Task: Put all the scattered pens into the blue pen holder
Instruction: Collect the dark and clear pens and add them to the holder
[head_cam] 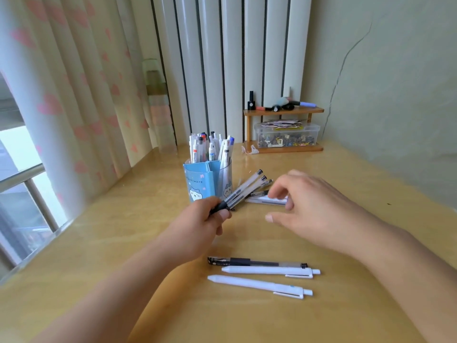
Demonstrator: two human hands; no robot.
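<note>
At center frame, our left hand (210, 220) is gripping a bundle of clear pens (243, 191) just in front of the blue holder (197, 179), which is already holding many pens. Our right hand (309, 204) is hovering with fingers spread, holding nothing, over a pen (268, 201) on the desk (123, 243). 3 pens (262, 273) are lying at lower center.

The pen holder (197, 180) is light blue with a white cartoon cat. The curtain (74, 95) is cream with pink hearts. Two white pens (259, 278) lie on the tan desk (99, 243).
</note>
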